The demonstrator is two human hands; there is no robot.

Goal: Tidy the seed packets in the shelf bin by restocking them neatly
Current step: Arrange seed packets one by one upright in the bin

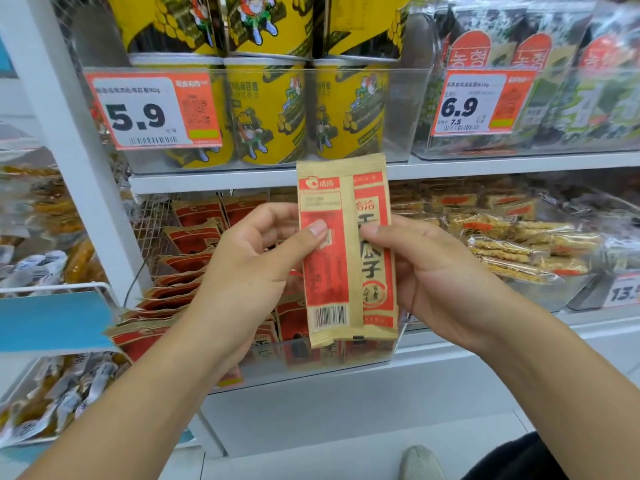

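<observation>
Left hand (263, 251) and right hand (429, 271) together pinched two overlapping tan-and-red paper seed packets (346, 251) upright, thumbs in front, remaining fingers hidden behind. The packets were held before the clear plastic shelf bin (346, 358), hiding part of the red packets stacked inside (187, 237). Above stood yellow canisters (266, 112), their print blurred.

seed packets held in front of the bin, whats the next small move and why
Probably lower the two upright seed packets into the clear bin just below. Both hands, left and right, pinch them together with their edges roughly aligned, one showing its back, and the bin's packets at the left lean in a loose fan.
</observation>
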